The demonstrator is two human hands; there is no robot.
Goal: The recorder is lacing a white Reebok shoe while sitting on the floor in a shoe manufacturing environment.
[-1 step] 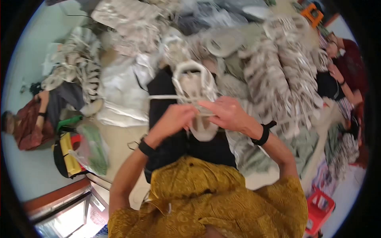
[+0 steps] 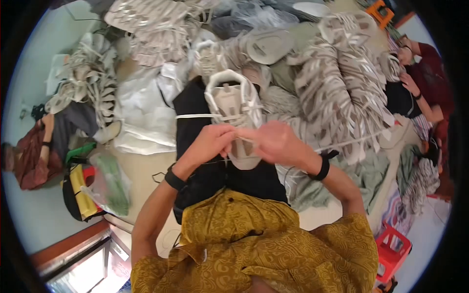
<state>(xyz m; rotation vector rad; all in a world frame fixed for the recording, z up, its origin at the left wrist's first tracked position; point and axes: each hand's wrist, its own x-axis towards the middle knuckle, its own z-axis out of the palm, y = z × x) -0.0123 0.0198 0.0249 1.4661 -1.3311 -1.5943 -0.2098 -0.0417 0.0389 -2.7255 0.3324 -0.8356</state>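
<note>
A beige and white shoe upper (image 2: 226, 95) without a visible sole lies across my lap, its opening away from me. My left hand (image 2: 214, 142) is closed over its lower left side, fingertips pinching the pale shoelace (image 2: 244, 135). On the other side my right hand (image 2: 282, 144) is closed too, smeared by motion, with the lace running into its fingers. Another length of white lace (image 2: 195, 116) stretches left from the eyelets across my black trousers (image 2: 188, 103). My fingers hide part of the lacing.
Bundles of laced shoe uppers (image 2: 337, 83) lie at the right, more (image 2: 156, 29) at the far left. White plastic bags (image 2: 146, 107) are beside my leg. Two co-workers sit left (image 2: 36, 158) and right (image 2: 430, 73). A red stool (image 2: 393, 251) stands near right.
My right hand has pulled slightly right, its fingers now more folded and blurred. The shoe upper and the surroundings sit a little further left in view.
</note>
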